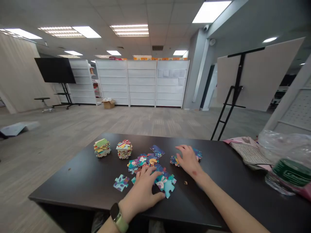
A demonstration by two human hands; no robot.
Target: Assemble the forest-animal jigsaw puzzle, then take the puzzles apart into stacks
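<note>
My left hand (145, 191) wears a watch with a green strap and reaches over a loose pile of jigsaw puzzle pieces (143, 160). Its fingers are spread, with nothing visibly gripped. By its thumb lies a teal piece with a white rabbit (167, 185). A single blue-and-purple piece (121, 183) rests to the left of that hand. On the right, my right hand (189, 160) lies over a low heap of blue pieces (174, 160), fingers apart. Its palm hides part of the heap, and some pieces stick out beyond it.
Two stacks of puzzle pieces, one greenish (102, 148) and one red-and-yellow (124, 149), stand at the dark table's back left. A small brown bit (186, 183) lies near my right wrist. A plastic bottle (289, 174) and a cloth (250, 150) occupy the right side.
</note>
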